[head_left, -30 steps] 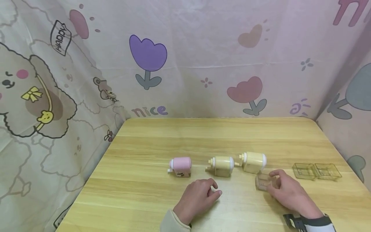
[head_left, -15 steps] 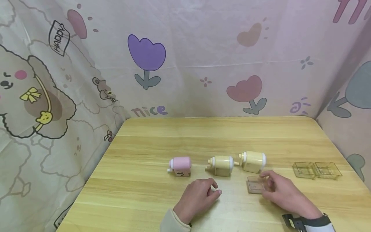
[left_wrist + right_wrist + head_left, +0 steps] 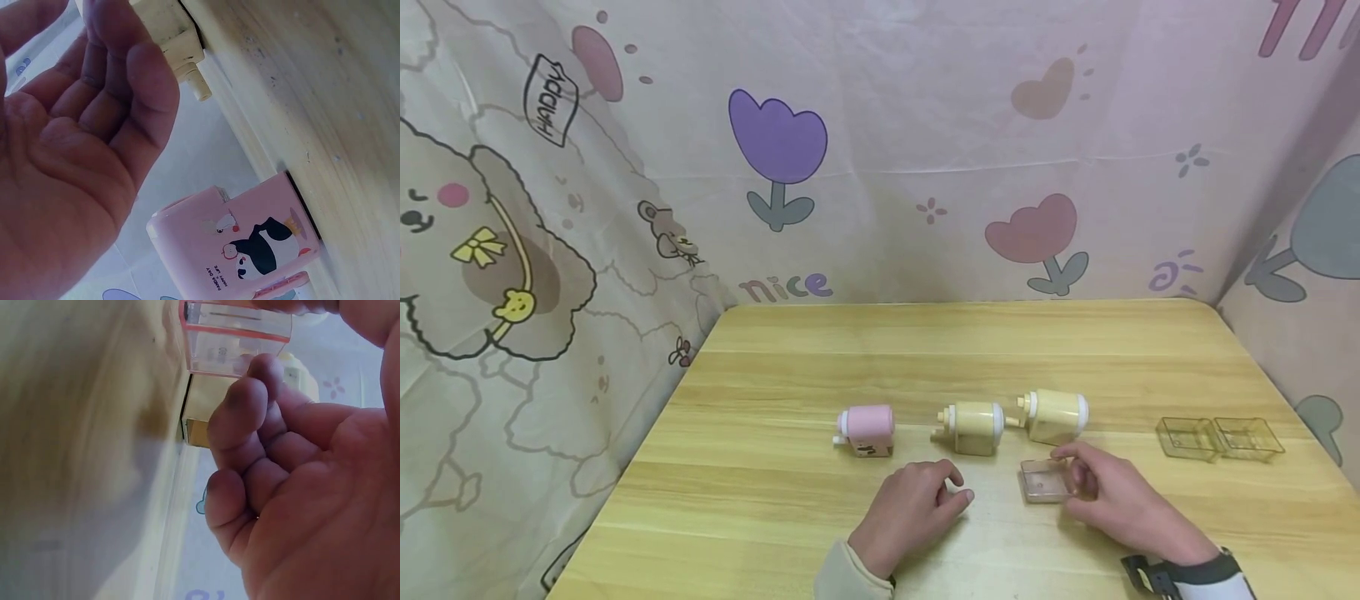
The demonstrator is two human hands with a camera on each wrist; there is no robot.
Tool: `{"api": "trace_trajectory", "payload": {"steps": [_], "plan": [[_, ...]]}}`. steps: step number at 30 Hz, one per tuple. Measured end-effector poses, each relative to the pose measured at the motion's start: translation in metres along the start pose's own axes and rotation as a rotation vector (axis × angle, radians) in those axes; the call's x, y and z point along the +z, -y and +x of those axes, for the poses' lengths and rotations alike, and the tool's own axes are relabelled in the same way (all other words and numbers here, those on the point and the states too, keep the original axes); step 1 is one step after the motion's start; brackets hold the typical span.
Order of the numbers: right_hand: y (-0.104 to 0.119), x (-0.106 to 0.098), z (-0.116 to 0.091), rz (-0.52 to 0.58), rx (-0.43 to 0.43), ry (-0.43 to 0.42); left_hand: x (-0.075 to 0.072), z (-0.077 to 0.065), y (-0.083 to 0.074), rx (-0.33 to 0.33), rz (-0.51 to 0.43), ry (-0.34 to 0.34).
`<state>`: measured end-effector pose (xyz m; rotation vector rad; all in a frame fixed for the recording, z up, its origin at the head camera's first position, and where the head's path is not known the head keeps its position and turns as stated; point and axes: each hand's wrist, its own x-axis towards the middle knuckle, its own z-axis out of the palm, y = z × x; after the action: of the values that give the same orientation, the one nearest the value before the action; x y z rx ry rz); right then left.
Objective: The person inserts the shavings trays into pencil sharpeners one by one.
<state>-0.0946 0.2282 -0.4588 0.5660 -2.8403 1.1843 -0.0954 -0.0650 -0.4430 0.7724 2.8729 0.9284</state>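
Note:
My right hand pinches a small clear pinkish drawer by its right end, thumb on the near side and index finger on the far side. In the right wrist view the clear drawer shows at the top, the other fingers curled below it. My left hand rests on the table with loosely bent fingers and holds nothing. Beyond it stand a pink crank pencil sharpener and a yellow crank pencil sharpener. A panda print marks the pink sharpener in the left wrist view. Another yellow sharpener stands behind the drawer.
Two clear yellowish drawers lie side by side at the right of the wooden table. A printed curtain hangs behind and along the sides.
My right hand has moved left with the clear pinkish drawer, which now lies in front of the gap between the two yellow sharpeners. My left hand has stayed still.

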Motion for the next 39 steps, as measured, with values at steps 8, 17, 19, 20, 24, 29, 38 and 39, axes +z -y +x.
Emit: {"api": "trace_trajectory", "payload": {"steps": [8, 17, 19, 20, 24, 29, 38, 39], "plan": [[0.001, 0.005, 0.001, 0.017, -0.036, 0.044, 0.0, 0.0, 0.0, 0.005, 0.002, -0.006], [0.003, 0.011, 0.002, 0.022, -0.1, 0.031, -0.001, 0.001, -0.001, 0.028, 0.028, -0.073], [0.003, 0.011, 0.002, 0.024, -0.099, 0.037, -0.001, 0.001, -0.001, 0.041, 0.033, -0.117], [0.003, 0.012, 0.002, 0.026, -0.097, 0.04, -0.002, 0.001, -0.001, 0.051, 0.036, -0.148], [0.003, 0.012, 0.003, 0.024, -0.101, 0.042, -0.006, 0.003, -0.001, 0.114, 0.041, -0.319], [0.004, 0.012, 0.003, 0.014, -0.107, 0.04, -0.016, 0.008, 0.006, 0.18, 0.072, -0.574], [0.005, 0.012, 0.002, 0.006, -0.069, 0.054, -0.026, 0.006, 0.023, -0.107, 0.144, -0.674], [0.005, 0.012, 0.002, 0.004, -0.066, 0.054, -0.026, 0.006, 0.024, -0.146, 0.152, -0.659]]}}
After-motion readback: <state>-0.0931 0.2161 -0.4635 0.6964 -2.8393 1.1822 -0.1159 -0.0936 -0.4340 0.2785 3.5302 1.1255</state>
